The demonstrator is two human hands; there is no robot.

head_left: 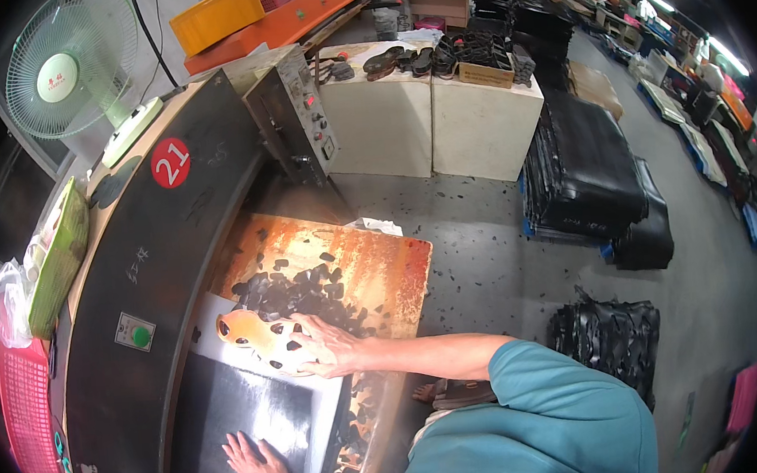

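My right hand (pixel 327 345) grips the near end of a sole-shaped cutting die (pixel 250 327), orange-yellow at one end, with several dark openings. The die lies over the pale board (pixel 324 419), just beyond the far edge of a glossy black sheet (pixel 243 407). My left hand (pixel 259 466) rests flat on that sheet with its fingers spread, holding nothing. Past the die, a heap of small dark offcuts (pixel 289 290) lies on the rusty metal bed (pixel 386 276).
A black press beam (pixel 133 282) with a green button (pixel 141 336) runs along the left. A fan (pixel 59 75) and a green basket (pixel 59 262) stand on it. Stacks of black sheets (pixel 582 163) stand at the right. Shoe soles (pixel 387 61) sit on the white cabinets (pixel 379 130) behind.
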